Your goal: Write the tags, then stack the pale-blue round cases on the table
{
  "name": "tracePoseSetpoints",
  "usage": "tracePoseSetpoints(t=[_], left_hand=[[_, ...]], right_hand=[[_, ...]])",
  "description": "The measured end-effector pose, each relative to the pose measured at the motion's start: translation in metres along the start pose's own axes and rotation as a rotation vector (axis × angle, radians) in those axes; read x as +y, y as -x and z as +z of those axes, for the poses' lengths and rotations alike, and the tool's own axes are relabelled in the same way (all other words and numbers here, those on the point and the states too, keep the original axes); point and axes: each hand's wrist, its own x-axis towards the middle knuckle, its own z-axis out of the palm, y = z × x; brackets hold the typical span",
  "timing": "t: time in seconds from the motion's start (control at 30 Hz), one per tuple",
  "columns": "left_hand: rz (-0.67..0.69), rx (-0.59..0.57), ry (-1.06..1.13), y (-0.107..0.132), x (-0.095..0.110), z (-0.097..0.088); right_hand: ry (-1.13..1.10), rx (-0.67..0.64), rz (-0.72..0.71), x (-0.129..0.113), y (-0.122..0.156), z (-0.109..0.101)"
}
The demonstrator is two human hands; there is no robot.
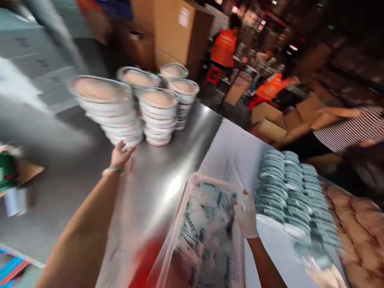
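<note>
My left hand (120, 155), bare with a band at the wrist, reaches to the foot of a leaning stack of white lidded bowls (115, 114). Its fingers are apart and blurred; they are at or just touching the lowest bowl. My right hand (247, 216) wears a white glove with some fingertips bare. It grips the right rim of a pale plastic basket (196, 176). Printed sachets (202, 220) fill this basket. Several more bowl stacks (159, 116) stand beyond my left hand on the metal tabletop (153, 176).
Stacks of clear-lidded containers (271, 184) stand right on a white-covered table (232, 148). Brown packs (357, 224) lie beyond them. A blurred hand (327, 278) shows at bottom right. Cardboard boxes (177, 32) and people in orange vests (223, 48) are behind; a striped-shirted person (354, 128) is at right.
</note>
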Motion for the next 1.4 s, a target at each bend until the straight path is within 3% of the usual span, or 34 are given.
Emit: tracePoseSetpoints(t=[0.07, 0.13, 0.2, 0.33, 0.5, 0.6, 0.7, 0.77, 0.87, 0.97, 1.03, 1.1, 1.23, 1.33, 1.4], left_hand=[[-0.175, -0.265, 0.013, 0.021, -0.005, 0.005], [-0.180, -0.436, 0.009, 0.056, -0.007, 0.012], [-0.116, -0.525, 0.023, 0.102, 0.001, 0.019], [0.046, -0.586, 0.068, 0.209, 0.052, 0.030], [0.297, -0.731, 0.008, 0.350, 0.137, 0.051], [0.438, -0.883, 0.016, 0.428, 0.185, 0.094], [0.573, -1.038, -0.005, 0.480, 0.227, 0.172], [0.613, -1.088, -0.069, 0.497, 0.248, 0.236], [0.563, -1.134, -0.203, 0.503, 0.271, 0.324], [0.549, -1.140, -0.283, 0.502, 0.282, 0.380], [0.580, -1.127, -0.319, 0.504, 0.283, 0.397], [0.593, -1.118, -0.357, 0.508, 0.282, 0.403], [0.565, -1.115, -0.417, 0.516, 0.281, 0.400], [0.557, -1.108, -0.431, 0.515, 0.282, 0.399], [0.552, -1.105, -0.430, 0.515, 0.282, 0.398]], right_hand=[[-0.083, 0.116, 0.284, 0.049, 0.026, -0.035], [-0.172, 0.245, 0.494, 0.092, 0.047, -0.066], [-0.229, 0.338, 0.618, 0.129, 0.062, -0.092], [-0.253, 0.361, 0.678, 0.188, 0.067, -0.128], [-0.296, 0.301, 0.558, 0.259, 0.018, -0.156], [-0.312, 0.207, 0.433, 0.300, -0.032, -0.166], [-0.295, 0.059, 0.322, 0.328, -0.088, -0.172], [-0.243, 0.003, 0.283, 0.338, -0.125, -0.173], [-0.138, -0.030, 0.255, 0.342, -0.168, -0.170], [-0.053, -0.106, 0.219, 0.340, -0.186, -0.159], [0.005, -0.138, 0.212, 0.339, -0.189, -0.149], [0.056, -0.133, 0.212, 0.337, -0.194, -0.142], [0.123, -0.078, 0.083, 0.329, -0.227, -0.133], [0.281, -0.166, -0.092, 0.318, -0.253, -0.124], [0.363, -0.214, -0.121, 0.310, -0.258, -0.119]])
